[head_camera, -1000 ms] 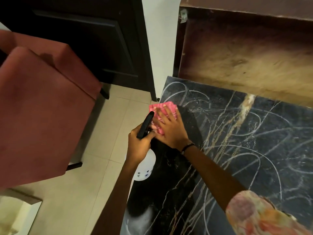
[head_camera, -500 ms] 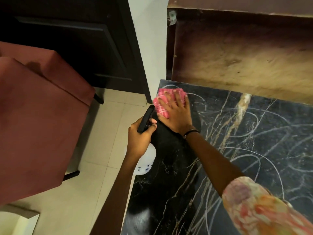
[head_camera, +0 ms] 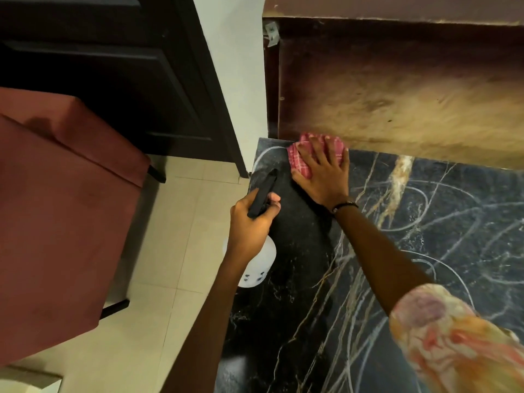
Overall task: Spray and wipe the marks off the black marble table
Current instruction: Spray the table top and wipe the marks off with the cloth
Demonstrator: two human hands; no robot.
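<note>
Pink cloth flattened under my spread right hand at the surface's far corner may slip off that edge or skip the chalky loops beside my wrist, while my left hand grips the spray bottle.

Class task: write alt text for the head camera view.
A right hand presses a pink cloth flat at the far corner of a black marble table with white marks, while the left hand grips a spray bottle.
</note>
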